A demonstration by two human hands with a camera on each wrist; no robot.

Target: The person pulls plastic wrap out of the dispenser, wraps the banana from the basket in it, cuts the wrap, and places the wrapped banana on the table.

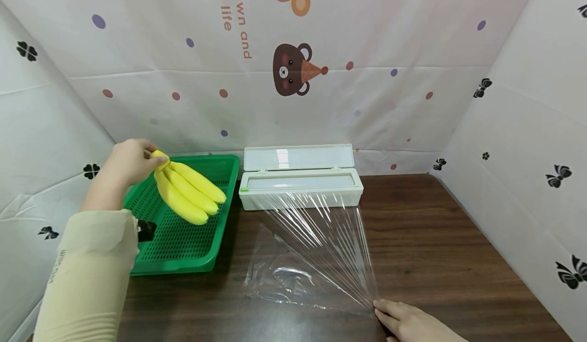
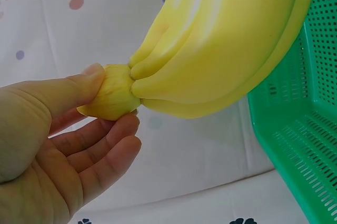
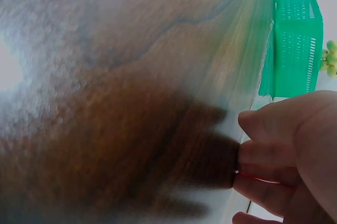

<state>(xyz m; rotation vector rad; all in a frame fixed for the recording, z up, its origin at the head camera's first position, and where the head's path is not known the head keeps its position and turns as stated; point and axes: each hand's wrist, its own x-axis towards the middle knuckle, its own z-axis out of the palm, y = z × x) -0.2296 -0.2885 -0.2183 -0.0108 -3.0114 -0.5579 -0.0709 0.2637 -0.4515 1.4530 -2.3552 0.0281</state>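
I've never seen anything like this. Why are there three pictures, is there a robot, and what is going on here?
There's no robot here: a person works with two bare hands. The wide picture comes from a camera worn on the head, looking forward and down; the other two come from cameras on the wrists, one for each hand. On the brown table stand a green basket and a white box with its lid up. The left hand holds a yellow banana bunch by its stem. The right hand pinches a corner of clear film, which stretches out from the box.
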